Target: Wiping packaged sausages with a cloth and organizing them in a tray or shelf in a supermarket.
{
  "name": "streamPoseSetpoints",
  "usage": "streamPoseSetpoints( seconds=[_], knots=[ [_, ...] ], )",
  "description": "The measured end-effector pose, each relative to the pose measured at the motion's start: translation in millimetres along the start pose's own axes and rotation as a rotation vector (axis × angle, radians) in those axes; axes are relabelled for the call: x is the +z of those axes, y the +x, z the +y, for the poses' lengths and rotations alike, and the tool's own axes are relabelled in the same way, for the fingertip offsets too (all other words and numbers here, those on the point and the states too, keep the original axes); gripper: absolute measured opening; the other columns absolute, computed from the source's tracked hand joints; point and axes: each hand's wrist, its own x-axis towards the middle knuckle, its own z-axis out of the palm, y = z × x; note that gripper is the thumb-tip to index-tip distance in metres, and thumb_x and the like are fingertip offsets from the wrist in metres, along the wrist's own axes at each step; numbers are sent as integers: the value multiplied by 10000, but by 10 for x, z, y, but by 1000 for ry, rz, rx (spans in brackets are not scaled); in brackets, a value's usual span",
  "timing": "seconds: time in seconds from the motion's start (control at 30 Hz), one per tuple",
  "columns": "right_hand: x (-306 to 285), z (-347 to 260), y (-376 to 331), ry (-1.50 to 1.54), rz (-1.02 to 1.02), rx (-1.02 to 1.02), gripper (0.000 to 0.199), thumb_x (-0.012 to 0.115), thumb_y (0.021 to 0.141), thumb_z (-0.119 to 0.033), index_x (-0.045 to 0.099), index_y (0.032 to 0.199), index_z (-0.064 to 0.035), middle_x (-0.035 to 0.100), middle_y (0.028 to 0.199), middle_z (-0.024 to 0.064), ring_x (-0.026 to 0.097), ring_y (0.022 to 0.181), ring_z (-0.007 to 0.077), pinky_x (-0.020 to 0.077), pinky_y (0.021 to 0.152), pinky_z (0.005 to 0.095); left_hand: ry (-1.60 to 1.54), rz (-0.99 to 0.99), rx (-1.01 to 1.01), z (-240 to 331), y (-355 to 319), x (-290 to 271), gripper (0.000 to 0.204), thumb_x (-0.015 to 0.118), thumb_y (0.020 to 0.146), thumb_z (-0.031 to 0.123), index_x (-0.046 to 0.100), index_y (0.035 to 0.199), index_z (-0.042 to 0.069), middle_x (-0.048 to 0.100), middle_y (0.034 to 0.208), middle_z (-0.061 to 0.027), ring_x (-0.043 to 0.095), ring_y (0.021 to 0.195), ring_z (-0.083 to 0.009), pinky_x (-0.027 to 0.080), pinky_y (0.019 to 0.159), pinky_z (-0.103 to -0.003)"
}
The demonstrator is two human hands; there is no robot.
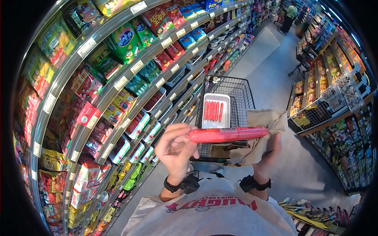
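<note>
A long red-wrapped sausage [228,135] lies level across the space before me. Its left end is pinched by the thumb and fingers of my left hand [176,147]. At its right end, my right hand [271,157] holds a crumpled tan cloth [271,119] that meets the sausage; most of its fingers are hidden behind the cloth. Below and beyond, a white tray [225,121] sits in a black wire shopping cart [241,94]. Several more red sausages [212,111] lie side by side in that tray.
Tall shelves [118,82] of bagged snacks and bins curve along my left. A display rack [315,86] of packaged goods stands on the right. The grey aisle floor [260,59] runs ahead, with a person [290,15] far off. Bagged goods [315,214] fill a lower-right shelf.
</note>
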Motion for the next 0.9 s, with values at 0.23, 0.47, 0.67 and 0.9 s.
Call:
streamPoseSetpoints(
  seconds=[0.23,0.47,0.67,0.9],
  knots=[
    [-4,-61,-28,36,-39,-89,580,338,1041,-503,447,1399,-60,557,1336,118,565,1204,228,425,1056,387,124,-1,26,1,-21,33,300,686,903,72,538,1138,-42,605,1128,-249,568,518,-127,436,375,-194],
    [228,-159,-34,81,-56,16,605,343,1037,-524,432,1401,-49,560,1308,105,568,1180,201,441,1020,373,142,-33,50,-16,-56,9,283,654,916,43,538,1157,-48,603,1183,-259,579,513,-138,449,385,-205],
    [224,-255,-62,-343,-54,-89,485,409,1041,-463,515,1259,-43,612,1101,80,603,963,124,493,841,284,98,-34,14,-22,-62,54,276,636,923,21,542,1171,-54,608,1204,-269,590,521,-141,465,409,-207],
    [230,-204,-88,-414,-73,-229,369,524,1034,-233,503,1308,13,608,1152,65,552,1018,100,453,886,267,308,53,-38,-59,-34,100,411,617,982,230,551,1274,-52,682,1095,-222,589,541,-121,374,445,-205]
  ],
)
